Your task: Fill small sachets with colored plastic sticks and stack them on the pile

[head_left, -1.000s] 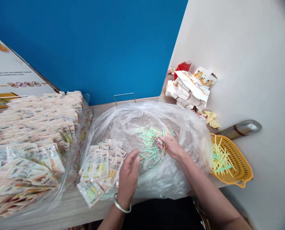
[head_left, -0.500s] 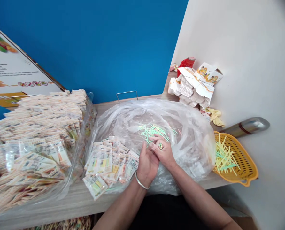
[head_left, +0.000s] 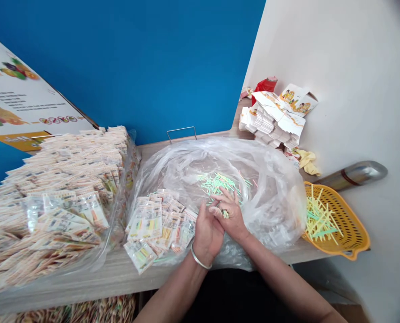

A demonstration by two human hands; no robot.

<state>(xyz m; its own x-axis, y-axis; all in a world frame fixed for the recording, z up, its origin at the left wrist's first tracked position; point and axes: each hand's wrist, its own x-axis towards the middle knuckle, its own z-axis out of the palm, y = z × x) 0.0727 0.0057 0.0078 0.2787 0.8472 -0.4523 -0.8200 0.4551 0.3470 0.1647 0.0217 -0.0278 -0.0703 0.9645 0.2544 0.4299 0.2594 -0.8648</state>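
Note:
A small bundle of thin pastel green and yellow sticks [head_left: 225,214] sits in my right hand [head_left: 232,220], whose thumb and fingers close round it; the cut ends face me. My left hand [head_left: 208,231], with a bangle at the wrist, is cupped palm up against it, thumb raised; its fingertips are partly hidden behind the right hand. Just beyond my hands, a loose heap of mint-green sticks [head_left: 216,183] with a few pink ones lies in a wide, opened clear plastic bag [head_left: 173,168]. Left of my hands are several small printed sachets [head_left: 145,222] with coloured sticks inside.
A large clear bag piled with packed sachets [head_left: 72,157] fills the table's left side. At right, a yellow basket [head_left: 354,224] holds pale yellow and green sticks [head_left: 321,215], near a metal cylinder [head_left: 364,172]. Folded cartons [head_left: 267,121] stand by the wall, behind the bag.
The view has shifted slightly, so the surroundings sit a little further right. My hands stay together, and the right fingers have spread a little over the bundle of sticks.

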